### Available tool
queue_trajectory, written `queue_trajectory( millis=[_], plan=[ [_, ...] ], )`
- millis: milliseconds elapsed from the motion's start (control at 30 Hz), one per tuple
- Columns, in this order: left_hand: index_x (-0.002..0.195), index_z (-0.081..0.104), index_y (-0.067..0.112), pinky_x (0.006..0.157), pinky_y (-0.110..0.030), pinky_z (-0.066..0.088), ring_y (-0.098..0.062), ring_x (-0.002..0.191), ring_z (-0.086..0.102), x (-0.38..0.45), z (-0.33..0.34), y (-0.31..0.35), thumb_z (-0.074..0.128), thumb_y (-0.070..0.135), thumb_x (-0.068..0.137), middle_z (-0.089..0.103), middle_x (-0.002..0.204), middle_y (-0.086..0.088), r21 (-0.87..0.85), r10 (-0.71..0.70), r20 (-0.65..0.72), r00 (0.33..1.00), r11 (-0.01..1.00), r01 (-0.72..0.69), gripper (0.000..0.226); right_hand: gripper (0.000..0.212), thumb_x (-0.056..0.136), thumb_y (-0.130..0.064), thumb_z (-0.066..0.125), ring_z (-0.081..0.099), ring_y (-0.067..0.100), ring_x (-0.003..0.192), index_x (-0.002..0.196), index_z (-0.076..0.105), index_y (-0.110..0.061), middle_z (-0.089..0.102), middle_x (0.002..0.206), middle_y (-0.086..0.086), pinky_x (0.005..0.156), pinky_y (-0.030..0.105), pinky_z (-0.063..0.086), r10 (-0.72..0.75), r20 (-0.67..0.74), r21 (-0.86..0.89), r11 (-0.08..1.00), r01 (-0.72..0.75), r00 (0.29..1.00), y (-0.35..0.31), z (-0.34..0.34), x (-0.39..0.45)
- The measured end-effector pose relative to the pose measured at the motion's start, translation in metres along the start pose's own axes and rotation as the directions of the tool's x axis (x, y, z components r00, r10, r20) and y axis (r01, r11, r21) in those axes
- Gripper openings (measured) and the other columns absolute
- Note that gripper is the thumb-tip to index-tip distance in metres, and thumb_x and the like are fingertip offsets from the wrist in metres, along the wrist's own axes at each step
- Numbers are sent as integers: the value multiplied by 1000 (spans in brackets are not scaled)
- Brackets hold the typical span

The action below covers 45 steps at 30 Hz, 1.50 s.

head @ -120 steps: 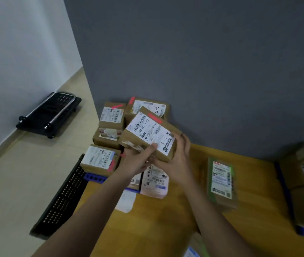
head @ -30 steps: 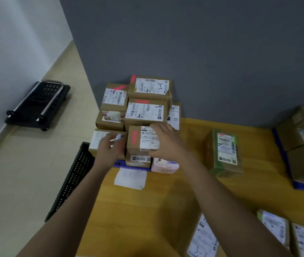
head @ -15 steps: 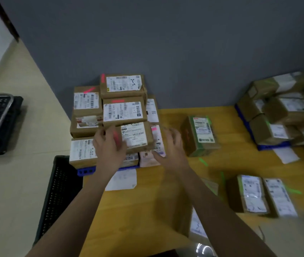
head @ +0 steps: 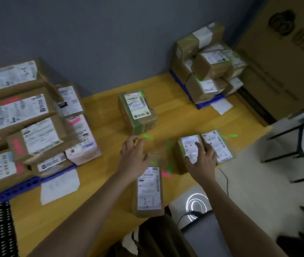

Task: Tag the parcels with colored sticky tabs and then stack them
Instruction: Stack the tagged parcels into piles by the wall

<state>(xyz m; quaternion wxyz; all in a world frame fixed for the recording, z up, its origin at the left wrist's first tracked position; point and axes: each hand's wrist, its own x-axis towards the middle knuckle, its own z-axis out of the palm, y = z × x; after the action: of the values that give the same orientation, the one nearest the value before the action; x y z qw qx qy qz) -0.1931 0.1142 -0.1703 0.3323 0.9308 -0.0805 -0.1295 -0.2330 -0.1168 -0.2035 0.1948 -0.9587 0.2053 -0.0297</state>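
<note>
Filling the left third of the frame: a stack of parcels (head: 27, 127) bearing pink tabs, stepping up toward the grey wall (head: 92, 34) and running off the left edge. Sitting on a blue tray (head: 17, 188) whose front rim is overhanging a black crate (head: 4, 229) at lower left. Lying just in front of that tray, a white sheet (head: 59, 184) on the yellow table (head: 101, 201).

Standing alone at upper centre, a green-taped parcel (head: 138, 112), well apart from both stacks, with bare tabletop showing on either side. Hovering just below it, the left hand (head: 133, 156), fingers loosely spread and gripping nothing, near a green tab (head: 148, 136) lying loose on the table. Lying under the left wrist, a long parcel (head: 148, 190), its near end reaching the table's front edge. Scattering between the hands, more loose green tabs and one pink tab (head: 166, 174).

Reaching right of centre, the right hand (head: 202, 160), fingers spread flat and touching the label of a parcel (head: 189, 149) lying beside another parcel (head: 217, 145) close to the table's right edge.

Crowding the upper right corner of the table, a second stack (head: 206, 71) with green tabs on its own blue tray, next to a big cardboard box (head: 286, 52). Standing off the right edge, a dark-framed chair (head: 299, 145).
</note>
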Motion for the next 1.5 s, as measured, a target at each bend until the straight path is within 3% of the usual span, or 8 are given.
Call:
queue_trajectory(
  millis=[133, 233, 333, 467, 633, 1033, 1167, 1500],
  plan=[
    [137, 38, 23, 106, -41, 27, -25, 135, 19, 41, 56, 52, 46, 33, 97, 21, 141, -2, 51, -48, 95, 994, 998, 43, 42, 73, 67, -51, 47, 39, 51, 121, 122, 58, -5, 45, 130, 31, 98, 62, 33, 133, 28, -96, 987, -129, 991, 74, -8, 36],
    [136, 39, 23, 106, -40, 26, -28, 134, 21, 67, 96, 83, 48, 30, 96, 22, 142, -4, 45, -99, 142, 985, 995, 94, 42, 74, 73, -54, 50, 24, 47, 135, 135, 46, -15, 29, 146, 27, 109, 57, 19, 200, 121, -208, 963, -172, 972, 111, -15, 69],
    [139, 38, 21, 109, -35, 20, -29, 135, 20, 86, 124, 106, 51, 27, 95, 22, 143, -5, 38, -141, 168, 976, 990, 136, 46, 80, 82, -56, 58, 7, 41, 142, 148, 22, -28, 7, 157, 18, 113, 53, 12, 153, 264, -226, 970, -93, 952, 139, -17, 101],
    [136, 42, 19, 110, -34, 21, -27, 133, 22, 105, 137, 128, 53, 23, 94, 26, 142, -7, -5, -182, 128, 975, 983, 184, 43, 85, 78, -52, 64, 11, 41, 140, 147, 20, -31, 5, 156, 19, 111, 52, 20, 78, 332, -147, 989, -30, 940, 151, -25, 134],
    [136, 41, 20, 106, -38, 27, -27, 132, 23, 128, 132, 146, 52, 26, 95, 25, 142, -5, 0, -180, 97, 979, 984, 181, 43, 87, 62, -54, 68, 26, 37, 126, 138, 39, -23, 30, 141, 18, 101, 45, 31, -39, 225, -80, 995, 58, 974, 144, -41, 159],
    [136, 40, 22, 110, -40, 28, -26, 133, 25, 227, 85, 212, 49, 25, 96, 30, 139, -7, -147, -125, -69, 990, 983, 114, 41, 82, 61, -59, 57, 11, 25, 135, 136, 38, -33, 20, 149, 6, 101, 54, 33, -145, -120, 130, 978, 161, 982, 108, -145, 245],
    [138, 39, 21, 110, -38, 26, -27, 136, 23, 274, 69, 249, 49, 26, 96, 28, 142, -8, -113, -93, -122, 988, 990, 79, 43, 71, 73, -47, 67, 12, 27, 136, 135, 38, -31, 21, 149, 8, 105, 54, 31, -128, -213, 156, 974, 163, 969, 99, -181, 311],
    [151, 16, 27, 115, -46, 17, -33, 144, -3, 410, 67, 304, 46, 41, 97, -1, 158, -6, 38, -181, -58, 982, 982, 183, 63, 77, 78, -57, 60, 20, 40, 132, 142, 32, -24, 20, 148, 18, 103, 50, 29, -223, -117, -85, 973, 214, 968, 64, -199, 505]
  ],
)
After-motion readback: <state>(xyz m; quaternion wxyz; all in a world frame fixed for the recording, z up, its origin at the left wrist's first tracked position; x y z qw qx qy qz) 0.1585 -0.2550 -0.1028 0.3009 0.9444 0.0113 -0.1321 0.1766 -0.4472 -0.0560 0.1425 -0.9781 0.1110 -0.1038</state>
